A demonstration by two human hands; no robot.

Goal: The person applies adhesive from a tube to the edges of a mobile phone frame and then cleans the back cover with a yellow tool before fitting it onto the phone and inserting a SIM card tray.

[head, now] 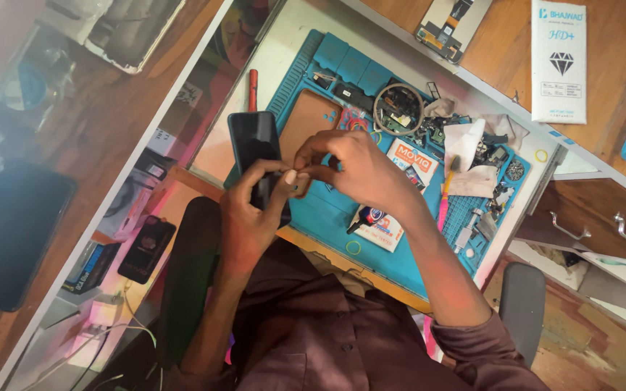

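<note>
Close under my chin, my left hand (249, 210) gripped the black phone (256, 148) by its lower end, above the blue mat (327, 210). My right hand (353, 168) was pinched shut at that edge; on what, I couldn't tell. Best done steadily, pulling gently. Its dark, glossy face was blank and tilted upright.

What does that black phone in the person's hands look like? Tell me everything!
The black phone is a flat, glossy slab with rounded corners and a dark, blank face. It stands tilted over the edge of the blue work mat. The left hand grips its lower end, while the right hand pinches at that end with its fingertips. Its lower part is hidden by the fingers.
</note>
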